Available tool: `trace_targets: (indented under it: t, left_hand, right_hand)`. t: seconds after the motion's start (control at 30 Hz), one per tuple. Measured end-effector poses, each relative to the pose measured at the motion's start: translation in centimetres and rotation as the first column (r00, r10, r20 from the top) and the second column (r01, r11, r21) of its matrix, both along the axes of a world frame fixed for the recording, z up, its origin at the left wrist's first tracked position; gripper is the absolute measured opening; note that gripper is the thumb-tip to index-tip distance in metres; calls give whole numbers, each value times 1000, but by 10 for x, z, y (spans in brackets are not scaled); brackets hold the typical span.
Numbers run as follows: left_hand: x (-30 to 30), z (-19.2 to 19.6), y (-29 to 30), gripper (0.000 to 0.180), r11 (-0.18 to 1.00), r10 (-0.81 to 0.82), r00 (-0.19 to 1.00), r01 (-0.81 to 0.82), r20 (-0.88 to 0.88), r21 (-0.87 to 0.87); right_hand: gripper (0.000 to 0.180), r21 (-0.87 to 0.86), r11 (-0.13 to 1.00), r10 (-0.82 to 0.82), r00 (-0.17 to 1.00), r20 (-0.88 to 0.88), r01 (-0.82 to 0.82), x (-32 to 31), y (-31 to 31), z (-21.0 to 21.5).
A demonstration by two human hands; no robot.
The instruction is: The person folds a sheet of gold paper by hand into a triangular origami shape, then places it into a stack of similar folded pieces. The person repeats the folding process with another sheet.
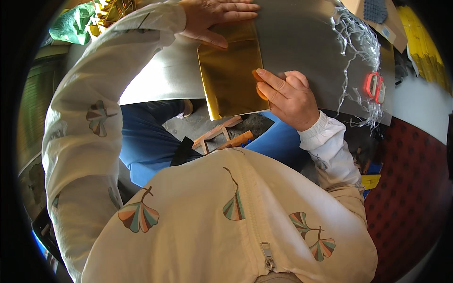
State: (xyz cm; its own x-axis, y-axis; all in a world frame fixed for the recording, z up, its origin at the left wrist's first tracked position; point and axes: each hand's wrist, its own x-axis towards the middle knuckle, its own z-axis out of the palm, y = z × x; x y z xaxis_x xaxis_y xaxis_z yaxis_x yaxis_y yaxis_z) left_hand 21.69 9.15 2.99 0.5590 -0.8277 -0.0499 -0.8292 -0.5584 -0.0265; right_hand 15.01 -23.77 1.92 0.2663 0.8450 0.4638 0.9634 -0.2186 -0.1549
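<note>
Resting left hand (210, 19) flat on far end of gold foil sheet (231, 78), fingers straight, thumb apart. Sheet lies on grey tabletop (302, 37), near end overhanging edge. Right hand (291, 98) at sheet's right edge: two fingers extended, others curled; thumb hidden, cannot tell if pinching. Progress, as judged: sheet laid out; what remains, unclear. Red-handled scissors (368, 84) untouched at right, beside silvery strands (370, 45).

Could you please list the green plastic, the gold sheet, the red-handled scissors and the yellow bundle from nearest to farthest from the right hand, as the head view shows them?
1. Gold sheet: touching the right hand, on its left.
2. Red-handled scissors: out to the hand's right.
3. Yellow bundle: farther out, upper right.
4. Green plastic: farthest, upper left.
</note>
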Motion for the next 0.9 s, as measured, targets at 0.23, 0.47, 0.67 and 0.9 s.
trace_targets:
  t: [0.23,0.47,0.67,0.9]
  left_hand:
    - [35,4,-1,103,983,-184,980,184,-70,-7]
    - [63,7,-11,104,957,-289,956,290,-46,10]
    - [21,18,-15,106,992,-62,984,80,170,-96]
    - [-193,6,-45,78,655,654,751,-623,-91,-428]
  right_hand:
    - [25,37,978,207,978,-23,-206,12,32,5]
    - [24,-39,949,301,938,-170,-311,22,59,2]
    - [27,-71,969,205,927,-315,-239,10,63,9]
    - [32,-114,957,179,855,-486,-265,18,68,29]
